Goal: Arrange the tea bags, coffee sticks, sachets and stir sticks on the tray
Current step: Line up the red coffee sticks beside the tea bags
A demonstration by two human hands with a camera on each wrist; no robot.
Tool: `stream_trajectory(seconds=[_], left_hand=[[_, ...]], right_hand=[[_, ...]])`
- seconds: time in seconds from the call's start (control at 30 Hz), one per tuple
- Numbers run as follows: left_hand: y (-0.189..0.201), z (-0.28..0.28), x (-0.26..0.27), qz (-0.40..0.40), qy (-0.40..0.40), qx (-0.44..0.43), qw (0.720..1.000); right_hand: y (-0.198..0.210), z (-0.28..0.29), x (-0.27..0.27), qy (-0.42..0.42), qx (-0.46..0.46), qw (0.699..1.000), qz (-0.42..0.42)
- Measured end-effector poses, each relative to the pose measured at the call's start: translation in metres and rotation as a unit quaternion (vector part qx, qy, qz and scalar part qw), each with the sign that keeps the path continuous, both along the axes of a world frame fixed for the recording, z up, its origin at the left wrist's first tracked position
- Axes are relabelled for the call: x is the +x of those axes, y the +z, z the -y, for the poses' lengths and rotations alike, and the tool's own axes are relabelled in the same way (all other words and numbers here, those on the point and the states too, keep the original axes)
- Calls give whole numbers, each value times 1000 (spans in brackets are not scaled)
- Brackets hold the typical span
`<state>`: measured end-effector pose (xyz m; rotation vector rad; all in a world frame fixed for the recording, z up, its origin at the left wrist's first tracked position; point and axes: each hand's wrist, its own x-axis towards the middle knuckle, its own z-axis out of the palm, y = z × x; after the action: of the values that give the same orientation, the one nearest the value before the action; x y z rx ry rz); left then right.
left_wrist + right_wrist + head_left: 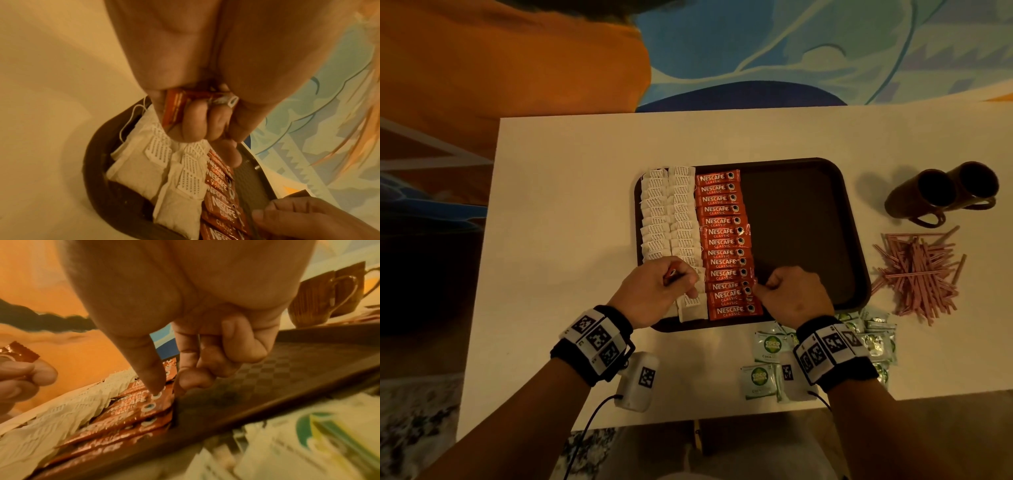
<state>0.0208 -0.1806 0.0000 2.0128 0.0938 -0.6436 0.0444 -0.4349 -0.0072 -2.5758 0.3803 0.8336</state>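
A dark brown tray (798, 222) lies mid-table. Two columns of white tea bags (667, 212) fill its left side, with a column of red coffee sticks (722, 233) beside them. Over the near tea bags my left hand (681, 277) grips a small bunch of spare coffee sticks (179, 104) in curled fingers. At the near end of the column my right hand (762, 287) pinches the right end of one laid coffee stick (160, 399), thumb on top and forefinger at its edge. The tray's right half is bare.
Green-and-white sachets (767, 346) lie scattered on the table just in front of the tray, partly under my right wrist. A pile of pink stir sticks (917, 274) sits right of the tray. Two brown mugs (941, 192) stand behind that pile.
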Motion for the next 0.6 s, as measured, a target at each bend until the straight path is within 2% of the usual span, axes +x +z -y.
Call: stream_trajectory(seconds=[0.1, 0.2, 0.3, 0.37, 0.47, 0.6], left_hand=[[5, 4, 1, -21, -14, -19, 1000], [7, 9, 2, -47, -40, -46, 997], [10, 17, 3, -47, -85, -61, 993], [14, 22, 3, -27, -116, -42, 992], [18, 26, 5, -7, -139, -31, 990], [19, 17, 6, -55, -118, -79, 988]], right_hand=[[10, 0, 1, 10, 22, 999, 26], [23, -6, 3, 35, 124, 990, 64], [33, -21, 2, 75, 272, 953, 108], [34, -32, -1, 111, 329, 929, 126], [31, -40, 0, 127, 335, 920, 157], [26, -28, 3, 91, 303, 938, 140]])
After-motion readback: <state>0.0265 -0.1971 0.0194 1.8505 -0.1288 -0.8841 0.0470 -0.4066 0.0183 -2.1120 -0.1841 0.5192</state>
